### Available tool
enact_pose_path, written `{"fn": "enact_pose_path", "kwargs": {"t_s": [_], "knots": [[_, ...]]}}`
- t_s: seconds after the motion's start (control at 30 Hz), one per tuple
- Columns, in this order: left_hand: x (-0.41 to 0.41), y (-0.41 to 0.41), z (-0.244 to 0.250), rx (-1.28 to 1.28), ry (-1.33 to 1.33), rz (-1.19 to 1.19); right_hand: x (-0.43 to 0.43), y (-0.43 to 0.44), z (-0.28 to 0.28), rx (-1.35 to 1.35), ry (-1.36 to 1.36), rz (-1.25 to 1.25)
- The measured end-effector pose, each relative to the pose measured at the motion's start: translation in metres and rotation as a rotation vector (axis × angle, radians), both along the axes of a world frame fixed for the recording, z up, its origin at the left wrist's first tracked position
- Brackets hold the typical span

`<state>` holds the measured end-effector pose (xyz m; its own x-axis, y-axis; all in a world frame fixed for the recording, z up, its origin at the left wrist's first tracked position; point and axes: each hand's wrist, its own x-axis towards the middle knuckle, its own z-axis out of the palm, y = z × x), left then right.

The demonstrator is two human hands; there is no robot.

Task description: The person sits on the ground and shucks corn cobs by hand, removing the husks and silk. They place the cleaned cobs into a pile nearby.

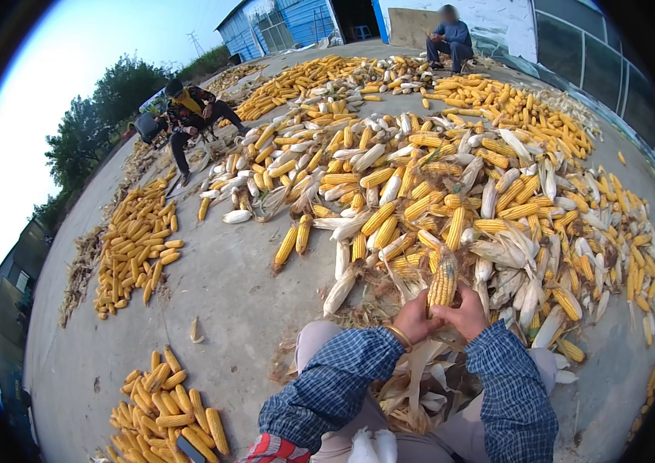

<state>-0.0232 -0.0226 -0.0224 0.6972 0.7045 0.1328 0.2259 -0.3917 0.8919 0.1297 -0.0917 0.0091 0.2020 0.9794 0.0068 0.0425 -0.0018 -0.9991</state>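
An ear of corn [443, 280] stands nearly upright between my hands, its kernels bare and its upper end darkened with a grey-green patch. My left hand [414, 319], with a gold-coloured bangle at the wrist, grips its lower left side. On the other side my right hand [467, 312] holds it, with the thumb across its base. Directly beyond my hands spreads a large heap of corn ears [385, 223], some bare and yellow, others still in pale husks. Loose dry husks [420, 388] lie below my hands, between my knees.
Husked ears form a pile [168, 405] at lower left, with a dark phone-like object [190, 448] on it. Another pile [136, 249] lies farther left on the concrete ground [234, 301]. One person [188, 116] sits at far left, another [450, 40] by the building.
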Motion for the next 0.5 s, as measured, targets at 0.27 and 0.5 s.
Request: {"fn": "enact_pose_path", "kwargs": {"t_s": [0.27, 0.5], "knots": [[0.0024, -0.0004, -0.001, -0.033, -0.003, 0.003, 0.0027, 0.0002, -0.0012, -0.004, -0.037, 0.01], [0.0011, -0.0012, 0.0041, -0.009, -0.018, -0.004, 0.003, 0.0, -0.0019, -0.005, -0.029, 0.011]]}}
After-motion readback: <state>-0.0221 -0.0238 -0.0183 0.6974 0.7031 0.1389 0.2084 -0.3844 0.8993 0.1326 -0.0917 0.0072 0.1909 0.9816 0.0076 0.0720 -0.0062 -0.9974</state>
